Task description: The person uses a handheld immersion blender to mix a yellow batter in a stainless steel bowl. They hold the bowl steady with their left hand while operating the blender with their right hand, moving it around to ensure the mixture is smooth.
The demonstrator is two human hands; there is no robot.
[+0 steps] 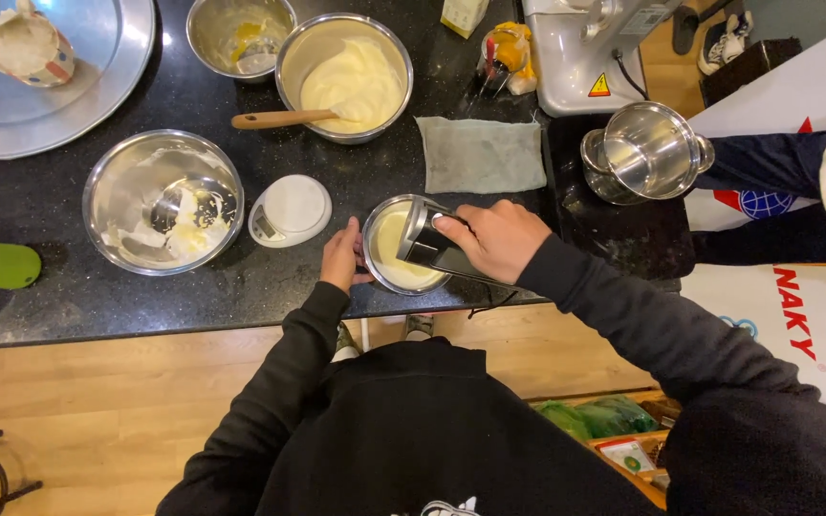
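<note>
Small steel bowl (402,245) of pale batter, at the near edge of the black counter (69,287), steadied and mixed.

My left hand (341,256) presses flat against the bowl's left rim, fingers together. My right hand (496,237) is wrapped tight around a hand mixer (424,239) held over the bowl. Just left of the bowl sits a white kitchen scale (289,210); further left, a scraped-out steel bowl (163,202). Beyond the bowl, a bigger bowl of cream (344,77) holds a wooden-handled spatula (284,118), and a grey cloth (482,154) lies just past my right hand.
</note>
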